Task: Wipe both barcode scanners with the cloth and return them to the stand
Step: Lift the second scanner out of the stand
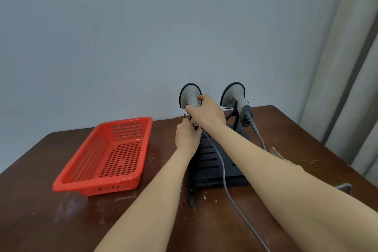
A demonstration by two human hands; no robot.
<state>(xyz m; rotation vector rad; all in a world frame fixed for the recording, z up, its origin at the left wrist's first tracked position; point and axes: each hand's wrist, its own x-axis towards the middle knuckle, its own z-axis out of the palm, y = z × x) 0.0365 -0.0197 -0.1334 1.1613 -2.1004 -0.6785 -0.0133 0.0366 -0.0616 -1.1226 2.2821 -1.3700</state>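
Basket [98, 185], red, at 9 o'clock of the stand [210, 163], both on the tabletop [51, 221]. Left hand [187, 136]: fingers curled, pinching the lower handle of the left scanner [189, 96]. Right hand [206, 114]: wrapped round that scanner's neck, just under the head. The scanner sits at the stand's top bar, 12 o'clock; whether it is coming off or going on, cannot tell. Right scanner [235, 96] rests on the bar, untouched. Tan scrap [276, 152] at 3 o'clock, possibly the cloth. Advice: keep both grips, move the handle straight along its cradle, and watch that the cable [225, 180] trails free and does not tug the stand.
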